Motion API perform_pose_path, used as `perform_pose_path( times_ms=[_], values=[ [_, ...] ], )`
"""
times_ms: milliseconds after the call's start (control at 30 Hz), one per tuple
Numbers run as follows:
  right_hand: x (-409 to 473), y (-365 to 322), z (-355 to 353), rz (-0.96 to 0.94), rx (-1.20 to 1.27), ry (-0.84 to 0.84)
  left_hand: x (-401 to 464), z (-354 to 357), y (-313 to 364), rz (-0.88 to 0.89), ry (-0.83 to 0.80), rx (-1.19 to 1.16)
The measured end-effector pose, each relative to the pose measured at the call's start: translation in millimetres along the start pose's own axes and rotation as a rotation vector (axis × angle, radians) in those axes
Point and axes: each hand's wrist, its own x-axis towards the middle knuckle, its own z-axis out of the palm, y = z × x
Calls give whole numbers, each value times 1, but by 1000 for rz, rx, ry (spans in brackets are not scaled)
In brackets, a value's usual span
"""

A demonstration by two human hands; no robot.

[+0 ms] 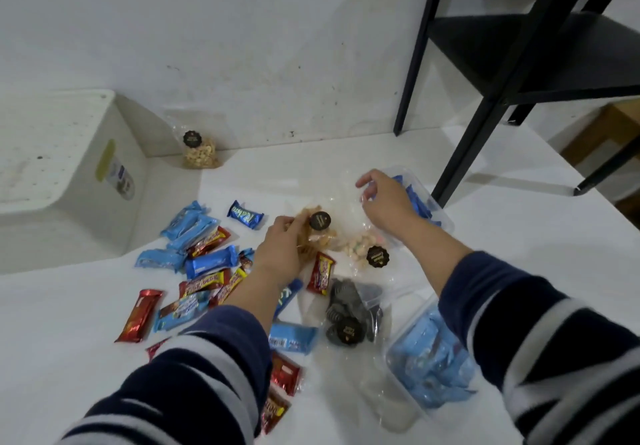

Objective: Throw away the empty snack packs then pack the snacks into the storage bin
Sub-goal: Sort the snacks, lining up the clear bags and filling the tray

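The white tabletop (502,254) fills the lower view and meets a scuffed white wall at 12 o'clock. A black metal shelf frame (519,63) stands at 1 to 2 o'clock. The white storage bin (69,174) lies tipped on its side at 9 to 10 o'clock, well apart from both hands. A clear tub of blue packets (433,368) sits at 4 o'clock, and a second clear tub (426,198) at 2 o'clock, partly behind the right hand (384,202). A scatter of red and blue snack bars (204,271) spreads from 7 to 9 o'clock. A clear bag of dark cookies (346,313) lies at 5 o'clock, and a bag of pale snacks (356,247) near centre. A small bag of nuts (201,153) leans on the wall at 11 o'clock. The left hand (280,250) has its fingers curled round a bag of brown crisps (311,236) at centre. The right hand's fingers bend down onto crinkled clear plastic; whether they pinch it, I cannot tell.
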Motion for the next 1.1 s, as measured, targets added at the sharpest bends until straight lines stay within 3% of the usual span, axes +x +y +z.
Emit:
perform_pose_path(
  times_ms=[200,500,867,1100],
  values=[
    [1,-10,11,-41,-51,-24,-13,-3,-8,-62,38,-4],
    [0,-7,6,149,-270,-108,-21,0,-7,-109,68,38],
    [-2,-7,11,186,-263,-70,-24,8,-9,-90,116,-49],
    [1,-17,10,172,-234,-73,-22,14,-21,-102,120,-222]
  ],
)
